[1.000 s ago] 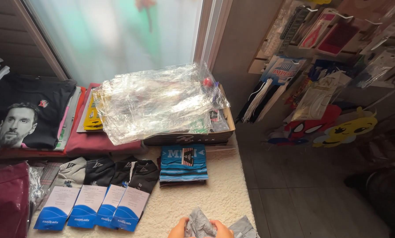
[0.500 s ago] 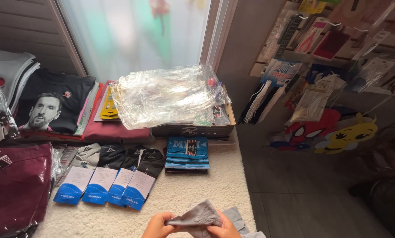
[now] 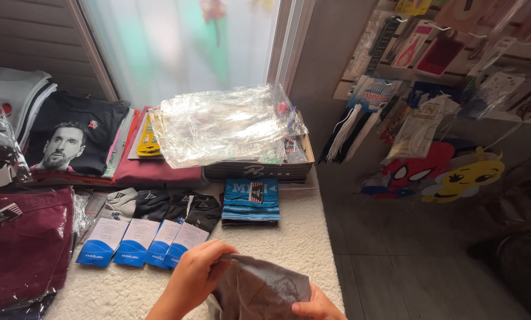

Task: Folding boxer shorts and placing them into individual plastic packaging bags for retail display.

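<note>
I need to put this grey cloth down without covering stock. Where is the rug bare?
Bare rug lies right of the sock packs, below the blue folded pack, up to the floor edge. A smaller patch sits below the sock packs. Crowded: the left side with the maroon garment and the back row by the box.

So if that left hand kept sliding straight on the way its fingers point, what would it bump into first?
The left hand points right, across the grey folded cloth garment that it grips. Carried on, it would probably meet the right hand, which holds the garment's other edge. Depth is hard to judge here.
</note>
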